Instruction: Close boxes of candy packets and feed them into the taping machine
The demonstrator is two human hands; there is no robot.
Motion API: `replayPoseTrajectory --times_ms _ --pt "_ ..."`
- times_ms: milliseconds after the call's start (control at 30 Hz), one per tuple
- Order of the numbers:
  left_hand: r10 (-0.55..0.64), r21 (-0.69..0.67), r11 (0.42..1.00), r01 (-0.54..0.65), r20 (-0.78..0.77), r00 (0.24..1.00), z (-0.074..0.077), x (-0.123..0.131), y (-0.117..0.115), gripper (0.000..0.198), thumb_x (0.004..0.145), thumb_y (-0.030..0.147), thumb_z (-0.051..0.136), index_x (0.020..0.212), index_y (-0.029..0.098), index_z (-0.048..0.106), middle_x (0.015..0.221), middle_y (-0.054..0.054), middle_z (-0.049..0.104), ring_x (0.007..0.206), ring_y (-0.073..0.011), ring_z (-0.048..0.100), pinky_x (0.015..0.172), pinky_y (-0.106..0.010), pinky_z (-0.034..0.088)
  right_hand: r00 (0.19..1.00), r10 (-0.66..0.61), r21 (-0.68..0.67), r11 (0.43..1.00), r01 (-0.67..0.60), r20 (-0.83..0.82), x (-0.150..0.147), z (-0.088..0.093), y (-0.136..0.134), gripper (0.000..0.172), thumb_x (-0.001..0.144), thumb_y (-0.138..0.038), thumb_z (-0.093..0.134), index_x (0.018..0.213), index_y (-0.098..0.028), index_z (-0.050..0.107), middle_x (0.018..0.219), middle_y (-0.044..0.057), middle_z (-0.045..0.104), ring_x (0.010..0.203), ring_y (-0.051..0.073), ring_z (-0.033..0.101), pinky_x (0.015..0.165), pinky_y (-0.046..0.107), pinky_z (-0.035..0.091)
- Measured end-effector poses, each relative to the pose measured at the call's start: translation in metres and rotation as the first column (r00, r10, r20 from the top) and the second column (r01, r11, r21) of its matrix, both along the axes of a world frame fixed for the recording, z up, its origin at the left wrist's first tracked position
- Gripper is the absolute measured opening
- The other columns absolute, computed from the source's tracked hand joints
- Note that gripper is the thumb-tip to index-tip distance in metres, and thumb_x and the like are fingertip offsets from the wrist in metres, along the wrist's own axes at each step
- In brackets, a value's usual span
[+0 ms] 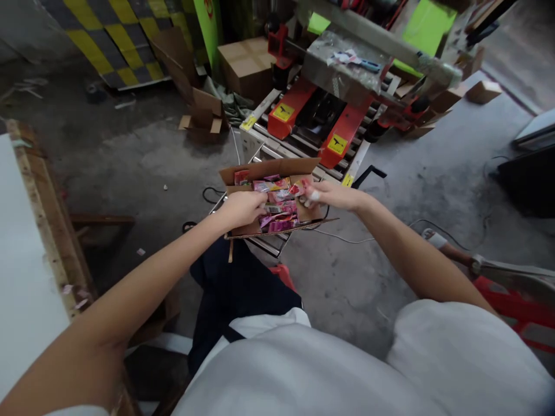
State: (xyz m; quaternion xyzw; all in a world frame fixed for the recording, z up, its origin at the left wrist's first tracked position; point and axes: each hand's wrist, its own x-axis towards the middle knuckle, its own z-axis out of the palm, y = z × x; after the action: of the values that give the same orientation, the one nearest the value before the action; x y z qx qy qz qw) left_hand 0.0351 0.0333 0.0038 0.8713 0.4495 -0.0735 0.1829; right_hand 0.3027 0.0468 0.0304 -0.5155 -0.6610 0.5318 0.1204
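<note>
An open cardboard carton (271, 169) sits in front of me on the roller conveyor's near end, its flaps raised. Several small pink and purple packets (281, 208) lie in rows inside it. My left hand (241, 209) reaches over the carton's left side with its fingers curled down among the packets; what they grip, if anything, is hidden. At the right end, my right hand (327, 195) is closed on a red and pink packet (298, 186), just over the carton. White wrapping shows on a finger of that hand.
Beyond the carton, a carton-sealing machine (347, 63) with red side guides stands over the conveyor rollers (277, 149). A closed box (247, 60) and an open box (203, 112) stand behind left. Cables (347, 238) cross the floor. A wooden-edged table (47, 219) is at left.
</note>
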Motion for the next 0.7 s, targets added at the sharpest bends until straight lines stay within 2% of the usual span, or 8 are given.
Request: replayPoseTrajectory --times_ms 67,133,267,367,433,500,600,700 --pt "-0.011 -0.050 0.999 0.014 0.061 0.998 0.006 -0.006 0.003 0.028 0.095 0.043 0.047 0.097 0.019 0.061 0.101 -0.010 0.072 0.094 -0.0279 0.068 0.074 -0.033 0.045 0.997 -0.077 -0.055 0.996 0.076 -0.003 -0.002 -0.008 0.001 0.056 0.077 -0.071 0.074 0.070 -0.015 0.070 0.066 0.007 0.067 0.064 0.019 0.064 0.063 0.029 0.055" --pt "0.012 -0.167 0.986 0.012 0.143 0.990 0.015 -0.013 0.004 0.039 0.093 0.055 0.045 0.098 0.019 0.061 0.099 -0.009 0.071 0.089 -0.0260 0.066 0.073 -0.032 0.046 0.985 -0.166 0.013 0.986 0.165 0.054 -0.006 -0.016 0.000 0.043 0.076 -0.054 0.082 0.065 -0.015 0.069 0.061 0.007 0.064 0.058 0.018 0.062 0.060 0.031 0.054" --pt "0.043 -0.397 0.917 0.036 0.188 0.981 0.029 -0.023 0.003 0.076 0.068 0.073 0.065 0.119 0.018 0.056 0.113 -0.010 0.068 0.093 -0.0259 0.066 0.075 -0.030 0.049 0.956 -0.294 0.121 0.949 0.290 0.017 -0.013 -0.021 0.003 0.023 0.078 -0.033 0.078 0.068 -0.014 0.072 0.062 0.006 0.063 0.055 0.020 0.063 0.057 0.035 0.055" --pt "0.025 -0.398 0.917 0.039 0.154 0.988 0.033 -0.025 0.000 0.091 0.058 0.076 0.071 0.125 0.017 0.054 0.123 -0.014 0.064 0.101 -0.0283 0.065 0.080 -0.032 0.050 0.997 -0.078 0.101 0.992 0.080 -0.026 -0.004 -0.002 0.012 0.019 0.072 -0.028 0.080 0.086 -0.015 0.077 0.076 0.006 0.069 0.071 0.023 0.068 0.067 0.036 0.058" --pt "0.046 -0.405 0.914 0.024 0.162 0.986 0.033 -0.023 0.000 0.087 0.060 0.077 0.069 0.121 0.017 0.056 0.119 -0.013 0.065 0.099 -0.0280 0.066 0.079 -0.032 0.050 0.995 0.094 0.101 0.991 -0.091 -0.023 0.007 0.020 0.018 0.041 0.067 -0.024 0.084 0.107 -0.019 0.077 0.088 0.005 0.072 0.082 0.022 0.068 0.076 0.035 0.059" --pt "0.078 -0.454 0.891 0.020 0.196 0.978 0.033 -0.022 0.000 0.078 0.064 0.077 0.067 0.115 0.017 0.057 0.111 -0.011 0.068 0.095 -0.0263 0.066 0.077 -0.031 0.050 0.983 0.182 0.100 0.979 -0.179 -0.024 0.014 0.041 0.021 0.056 0.065 -0.024 0.087 0.120 -0.023 0.073 0.095 0.004 0.072 0.084 0.020 0.068 0.078 0.034 0.058" --pt "0.095 -0.526 0.849 0.040 0.227 0.969 0.037 -0.022 0.002 0.066 0.071 0.074 0.063 0.109 0.020 0.060 0.106 -0.007 0.070 0.093 -0.0244 0.065 0.075 -0.029 0.047 0.980 0.191 0.084 0.979 -0.186 -0.060 0.011 0.058 0.019 0.044 0.069 -0.032 0.088 0.110 -0.023 0.076 0.089 0.003 0.072 0.081 0.019 0.067 0.077 0.033 0.057" --pt "0.079 -0.539 0.840 0.055 0.222 0.972 0.042 -0.023 0.003 0.060 0.078 0.072 0.057 0.107 0.021 0.062 0.105 -0.005 0.070 0.094 -0.0245 0.064 0.076 -0.030 0.046 0.966 0.239 0.066 0.970 -0.233 -0.102 -0.002 0.047 0.017 0.029 0.075 -0.044 0.083 0.091 -0.020 0.077 0.084 0.004 0.073 0.083 0.020 0.067 0.079 0.034 0.056"
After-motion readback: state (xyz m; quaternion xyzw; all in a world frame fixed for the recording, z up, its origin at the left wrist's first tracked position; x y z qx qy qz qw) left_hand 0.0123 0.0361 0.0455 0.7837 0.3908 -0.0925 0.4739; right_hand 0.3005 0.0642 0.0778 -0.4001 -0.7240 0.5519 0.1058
